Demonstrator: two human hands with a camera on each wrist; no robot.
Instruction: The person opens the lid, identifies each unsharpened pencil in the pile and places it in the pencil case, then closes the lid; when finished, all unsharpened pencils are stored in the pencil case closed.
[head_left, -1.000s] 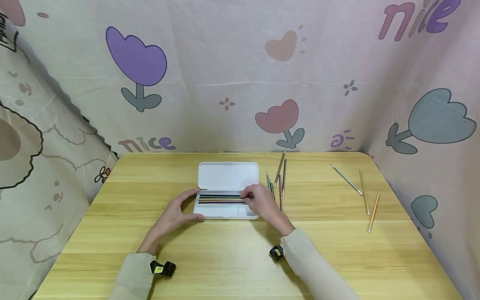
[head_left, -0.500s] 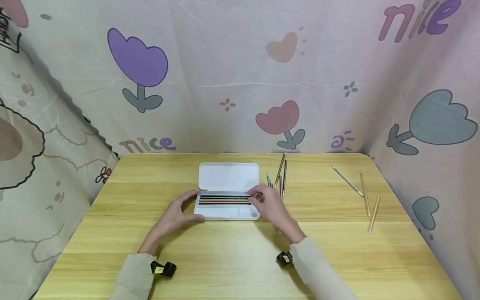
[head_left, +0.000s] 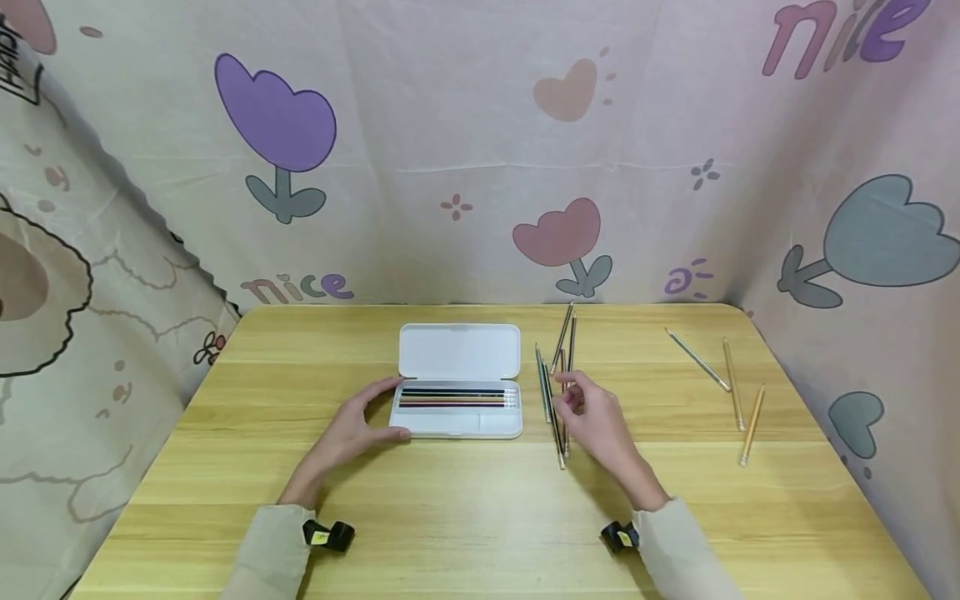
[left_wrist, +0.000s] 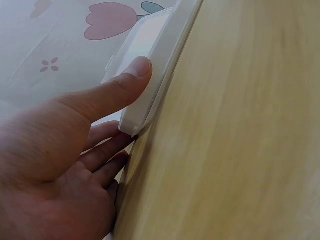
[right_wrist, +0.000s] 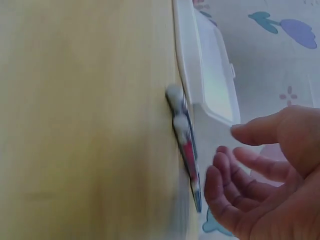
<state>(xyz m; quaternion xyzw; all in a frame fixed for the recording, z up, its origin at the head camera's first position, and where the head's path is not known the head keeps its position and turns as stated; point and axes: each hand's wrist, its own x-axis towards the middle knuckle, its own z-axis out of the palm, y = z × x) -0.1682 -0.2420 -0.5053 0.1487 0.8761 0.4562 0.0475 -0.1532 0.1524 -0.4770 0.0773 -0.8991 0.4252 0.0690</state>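
Note:
A white pencil case [head_left: 431, 424] lies with its lid [head_left: 459, 351] folded back; a row of pencils [head_left: 452, 398] fills its rear compartment. My left hand [head_left: 348, 432] holds the case's left end, thumb at the front corner and fingers behind; the left wrist view shows the thumb [left_wrist: 117, 90] against its side wall. Just right of the case, my right hand [head_left: 600, 421] hovers over several loose pencils [head_left: 545, 387], fingers loosely bent. In the right wrist view a gap shows between thumb and fingers, with nothing held, beside pencils [right_wrist: 189, 155] with pale ends.
Farther right on the wooden table [head_left: 480, 517] lie a greenish pencil [head_left: 697, 360] and two yellow pencils [head_left: 732, 383], apart from the others. A patterned cloth [head_left: 420, 125] hangs behind the table and along both sides.
My right hand has let go of a pencil in the case and moved right, off the case to the loose pencils. The left hand stays on the case.

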